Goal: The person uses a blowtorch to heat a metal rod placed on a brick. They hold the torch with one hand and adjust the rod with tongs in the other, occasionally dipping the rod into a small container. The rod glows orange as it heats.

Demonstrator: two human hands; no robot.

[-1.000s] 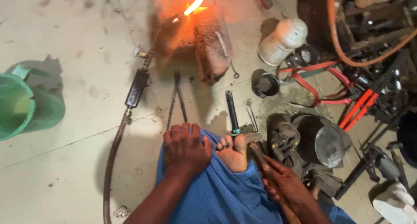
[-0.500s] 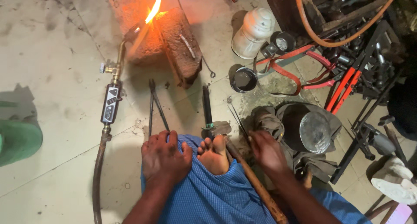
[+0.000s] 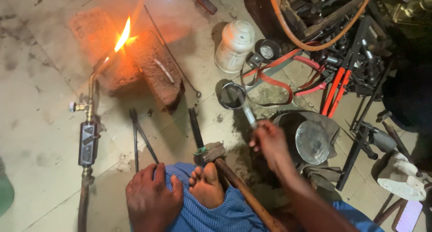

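My left hand [image 3: 153, 199] lies flat on my blue-clothed knee [image 3: 211, 216], beside my bare foot [image 3: 207, 185]. My right hand [image 3: 270, 142] is raised to the right of the foot, shut on a thin metal rod [image 3: 247, 113]. The rod's far end reaches a small round tin [image 3: 231, 95] on the floor. A hammer with a wooden handle [image 3: 245, 194] lies against the foot, its head [image 3: 212, 151] on the floor. A gas torch [image 3: 88, 140] lies at the left, and its flame [image 3: 122, 35] burns against two bricks [image 3: 155, 72].
Tongs [image 3: 140, 140] and a dark bar [image 3: 195, 128] lie in front of the foot. A white canister [image 3: 234, 45], a gauge [image 3: 268, 50], red straps [image 3: 274, 79] and an orange hose [image 3: 315, 45] sit behind. A round metal lid [image 3: 312, 142] and tool clutter fill the right.
My right hand has left the hammer handle, risen toward the small tin, and now holds a thin rod. The left hand stays on my knee. The view shifted right.
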